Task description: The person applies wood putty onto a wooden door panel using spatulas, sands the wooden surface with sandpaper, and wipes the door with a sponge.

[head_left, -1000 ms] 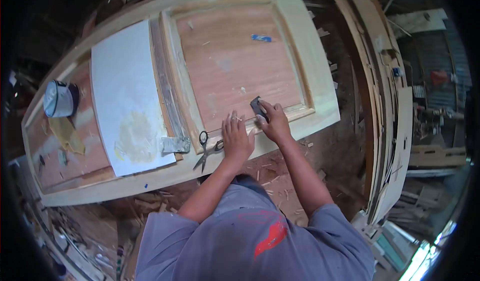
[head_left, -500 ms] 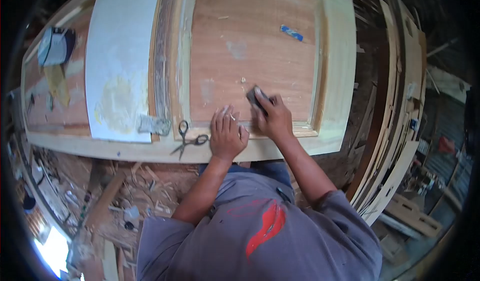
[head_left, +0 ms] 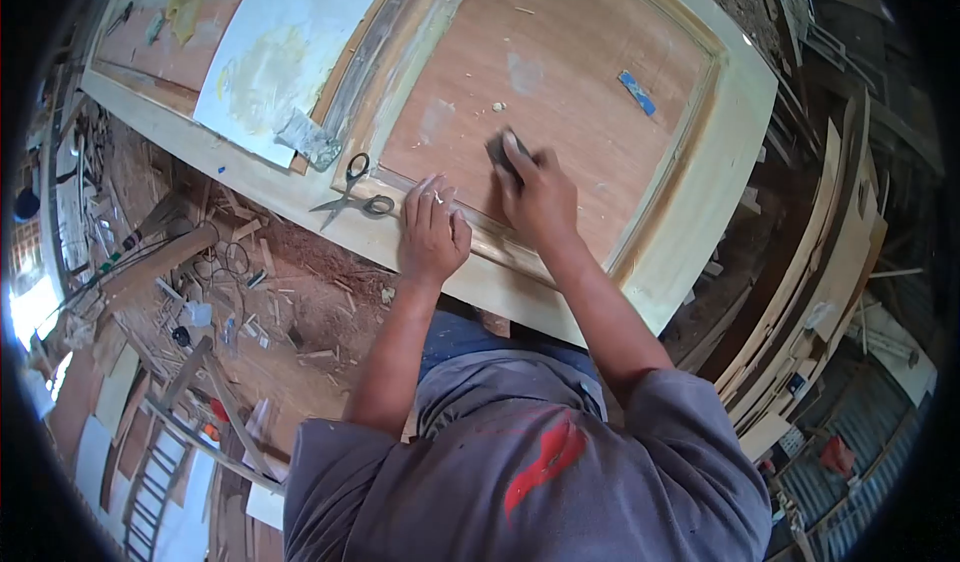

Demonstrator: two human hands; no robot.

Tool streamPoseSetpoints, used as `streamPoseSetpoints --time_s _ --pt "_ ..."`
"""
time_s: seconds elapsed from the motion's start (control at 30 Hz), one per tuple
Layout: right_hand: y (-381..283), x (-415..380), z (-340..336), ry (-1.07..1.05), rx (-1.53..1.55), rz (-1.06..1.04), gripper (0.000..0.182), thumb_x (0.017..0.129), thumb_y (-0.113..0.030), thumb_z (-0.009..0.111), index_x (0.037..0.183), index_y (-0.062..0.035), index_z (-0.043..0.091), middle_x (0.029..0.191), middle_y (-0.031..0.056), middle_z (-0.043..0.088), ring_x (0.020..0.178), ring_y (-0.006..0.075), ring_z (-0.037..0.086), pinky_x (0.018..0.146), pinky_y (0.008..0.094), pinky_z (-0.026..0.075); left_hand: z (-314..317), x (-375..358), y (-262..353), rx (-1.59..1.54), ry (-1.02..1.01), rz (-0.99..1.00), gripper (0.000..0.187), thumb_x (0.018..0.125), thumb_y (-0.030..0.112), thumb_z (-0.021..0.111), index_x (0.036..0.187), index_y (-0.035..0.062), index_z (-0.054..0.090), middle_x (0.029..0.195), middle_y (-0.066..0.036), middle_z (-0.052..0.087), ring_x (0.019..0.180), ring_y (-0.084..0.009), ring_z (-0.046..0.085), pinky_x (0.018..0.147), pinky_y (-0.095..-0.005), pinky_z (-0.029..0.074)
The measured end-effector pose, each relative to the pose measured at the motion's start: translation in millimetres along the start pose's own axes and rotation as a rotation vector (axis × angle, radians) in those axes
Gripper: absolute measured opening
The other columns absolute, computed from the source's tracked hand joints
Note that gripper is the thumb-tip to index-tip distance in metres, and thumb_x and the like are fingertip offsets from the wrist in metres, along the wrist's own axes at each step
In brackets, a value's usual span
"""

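A wooden door panel (head_left: 570, 82) with a raised frame lies flat before me. My right hand (head_left: 538, 190) is closed round a small dark block (head_left: 508, 152), which rests on the reddish panel near its lower edge. My left hand (head_left: 434, 230) lies flat on the lower frame rail, its fingers stretched out, with a small pale bit on one finger. Black scissors (head_left: 356, 194) lie open just left of it. A blue strip (head_left: 636, 93) is at the panel's right side, and crumbs (head_left: 498, 108) lie near the block.
A white sheet (head_left: 275, 57) and a crumpled plastic packet (head_left: 309, 139) lie on the door's left part, below a yellowish piece (head_left: 186, 2). Long boards (head_left: 815, 272) stand at the right. Wood scraps litter the floor (head_left: 310, 312), with a ladder-like frame (head_left: 155, 487) at the lower left.
The view has turned, so the door now appears tilted. My right hand still holds the block, a little farther from the lower rail; my left hand stays on the rail.
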State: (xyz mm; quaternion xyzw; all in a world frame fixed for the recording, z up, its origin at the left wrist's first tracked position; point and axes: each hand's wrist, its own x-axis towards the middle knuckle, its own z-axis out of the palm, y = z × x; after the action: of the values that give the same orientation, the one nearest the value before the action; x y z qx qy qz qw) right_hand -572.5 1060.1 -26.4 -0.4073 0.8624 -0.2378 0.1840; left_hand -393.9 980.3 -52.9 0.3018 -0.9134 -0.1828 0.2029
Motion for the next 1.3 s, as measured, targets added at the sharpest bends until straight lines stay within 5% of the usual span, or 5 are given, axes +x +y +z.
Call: streamPoseSetpoints --time_s 0.13,0.27,0.47,1.03,1.3 --pt "20.4 -70.2 -16.1 -0.095 0.034 0.031 0.039 0.089 -0.026 0.075 0.127 -0.0167 0.072 0.097 0.0191 0.065 0.078 0.0375 0.070 0.066 0.0464 0.057 0.1 5.3 -1.0 0.010 0.027 -0.004 0.035 0.088 0.014 0.057 0.118 -0.0049 0.060 0.125 -0.024 0.061 0.122 -0.0414 0.056 0.106 -0.0520 0.045" --pt "-8.4 17.0 22.1 0.100 0.012 -0.165 0.039 0.091 -0.025 0.072 0.128 -0.0158 0.071 0.095 0.0196 0.065 0.075 0.0379 0.070 0.064 0.0476 0.058 -1.8 -2.6 3.9 0.008 0.033 -0.009 0.034 0.087 0.014 0.058 0.115 -0.0051 0.060 0.122 -0.024 0.062 0.120 -0.0411 0.057 0.104 -0.0513 0.046" --pt "-7.0 -44.2 0.6 -0.106 0.059 -0.041 0.036 0.090 -0.026 0.071 0.125 -0.0198 0.072 0.098 0.0205 0.065 0.076 0.0413 0.069 0.066 0.0493 0.056 0.5 -3.5 -2.8 -0.005 0.051 -0.049 0.036 0.087 0.013 0.059 0.119 -0.0034 0.059 0.126 -0.023 0.061 0.123 -0.0420 0.055 0.106 -0.0524 0.045" --pt "-75.0 52.1 62.6 -0.108 0.064 -0.254 0.040 0.087 -0.024 0.072 0.127 -0.0210 0.072 0.095 0.0161 0.063 0.077 0.0373 0.069 0.068 0.0470 0.056 -7.2 2.0 -14.5 -0.284 0.246 -0.097 0.025 0.092 0.008 0.053 0.115 -0.0034 0.053 0.113 -0.025 0.059 0.101 -0.0426 0.058 0.093 -0.0533 0.046" --pt "-37.4 -2.8 27.9 -0.074 0.003 0.030 0.037 0.091 -0.029 0.072 0.128 -0.0250 0.072 0.098 0.0170 0.066 0.079 0.0394 0.069 0.071 0.0485 0.056 -7.6 -5.7 -23.2 -0.344 0.121 -0.122 0.033 0.089 0.006 0.054 0.120 -0.0061 0.051 0.121 -0.028 0.056 0.112 -0.0456 0.056 0.100 -0.0556 0.046"
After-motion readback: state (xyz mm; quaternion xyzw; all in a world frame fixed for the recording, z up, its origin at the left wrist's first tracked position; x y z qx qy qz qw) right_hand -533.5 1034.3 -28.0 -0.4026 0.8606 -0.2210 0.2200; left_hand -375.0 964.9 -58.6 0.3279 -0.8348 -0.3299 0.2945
